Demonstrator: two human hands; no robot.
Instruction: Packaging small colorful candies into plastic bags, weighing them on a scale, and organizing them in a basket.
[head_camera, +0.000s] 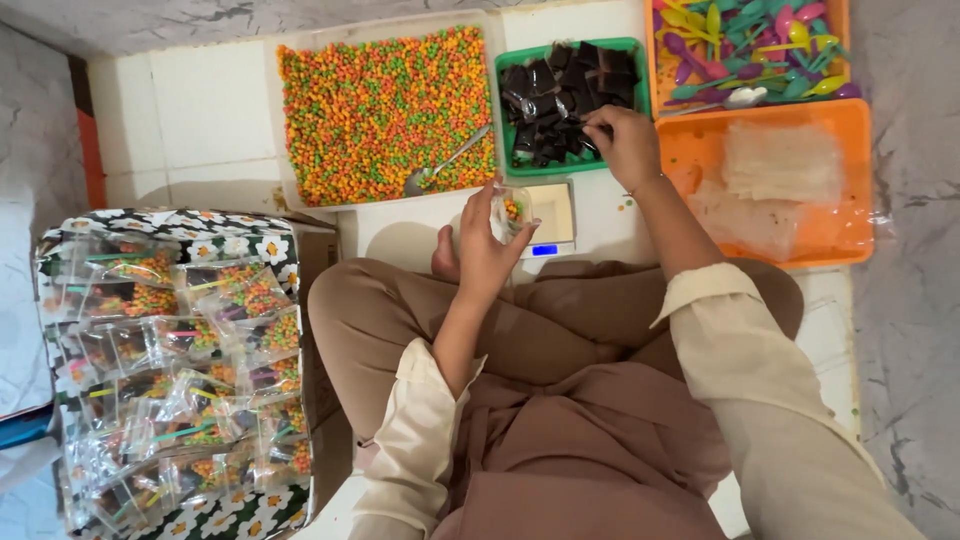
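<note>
Candy pellets (385, 110): showing orange, green, yellow and red, mixed. Green tray (570, 168): holding glossy dark brown-black sachets (565, 95). Orange tray (690, 150): carrying clear, whitish bags (780, 165). Plastic spoons (750, 45): showing purple, pink, teal and yellow-green. Box (215, 230): wearing black with white, yellow-centred daisies. Small scale (550, 215): glowing blue at its display. Trousers (560, 330): showing brown; sleeves (420, 440) cream.

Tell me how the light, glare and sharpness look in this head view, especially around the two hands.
Head view: soft, even indoor light; faint shadow under the left hand holding the small clear bag. Mild glare on the packed bags in the flowered box and on the clear bags in the orange tray. The right hand over the green tray is sharp; wide-angle bending shows at the edges.
</note>
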